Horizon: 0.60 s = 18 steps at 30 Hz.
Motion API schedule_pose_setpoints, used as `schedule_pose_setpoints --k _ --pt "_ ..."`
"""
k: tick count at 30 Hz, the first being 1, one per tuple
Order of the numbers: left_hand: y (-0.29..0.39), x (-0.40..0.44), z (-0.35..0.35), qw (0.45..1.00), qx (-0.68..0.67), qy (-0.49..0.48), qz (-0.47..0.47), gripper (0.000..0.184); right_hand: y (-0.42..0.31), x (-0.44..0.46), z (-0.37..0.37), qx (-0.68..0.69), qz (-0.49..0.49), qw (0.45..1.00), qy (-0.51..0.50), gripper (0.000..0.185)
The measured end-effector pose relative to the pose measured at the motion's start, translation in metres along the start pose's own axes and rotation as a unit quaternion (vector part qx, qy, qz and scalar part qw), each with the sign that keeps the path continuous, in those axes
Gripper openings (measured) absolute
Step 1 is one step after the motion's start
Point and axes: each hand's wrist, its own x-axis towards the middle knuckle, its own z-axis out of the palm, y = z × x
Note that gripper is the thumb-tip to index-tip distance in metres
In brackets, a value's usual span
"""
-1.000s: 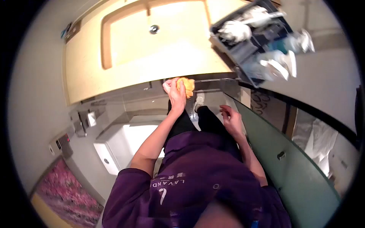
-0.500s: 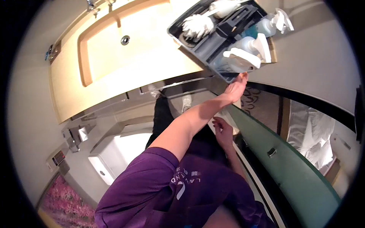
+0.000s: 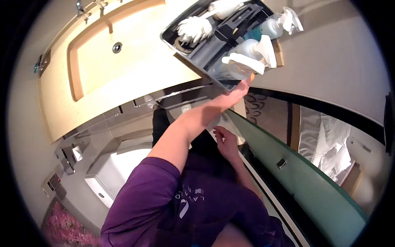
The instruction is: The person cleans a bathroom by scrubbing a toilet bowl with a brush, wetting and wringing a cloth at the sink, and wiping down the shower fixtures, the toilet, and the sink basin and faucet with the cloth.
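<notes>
A grey cleaning caddy (image 3: 191, 61) rests at the counter's edge beside the sink. My left hand (image 3: 238, 94) reaches up to its near corner, fingers together against the rim just below a spray bottle (image 3: 242, 66). Its fingertips are partly hidden. A second spray bottle (image 3: 257, 49) and a third, bluish spray bottle (image 3: 271, 28) stand in the same side of the caddy. A white fluffy brush head (image 3: 194, 31) lies in the opposite side. My right hand (image 3: 227, 142) hangs low in front of my body, loosely curled, with nothing visible in it.
The beige counter (image 3: 164, 76) holds a sunken basin (image 3: 82, 53) with a tap (image 3: 84, 10). A white toilet (image 3: 101, 164) stands below at the left. A green glass door (image 3: 304, 164) with a small handle runs along the right, with crumpled white fabric (image 3: 325, 140) beyond it.
The whole scene has shifted slightly left in view. My left hand keeps its place at the caddy's corner, and my right hand stays low and loosely curled.
</notes>
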Motion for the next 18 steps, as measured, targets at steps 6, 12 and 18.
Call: schedule_pose_setpoints --k 6,12,18 --pt "-0.036 -0.098 0.013 0.922 -0.373 0.058 -0.091 0.060 -0.006 0.012 0.008 -0.010 -0.028 0.999 -0.026 0.024" --pt "-0.077 -0.198 0.002 0.984 -0.158 0.049 -0.074 0.055 -0.024 0.032 0.019 -0.018 -0.115 0.991 -0.063 0.023" --pt "-0.111 -0.297 0.003 0.969 -0.188 0.008 -0.163 0.055 -0.057 0.057 0.026 -0.049 -0.159 0.979 -0.117 0.021"
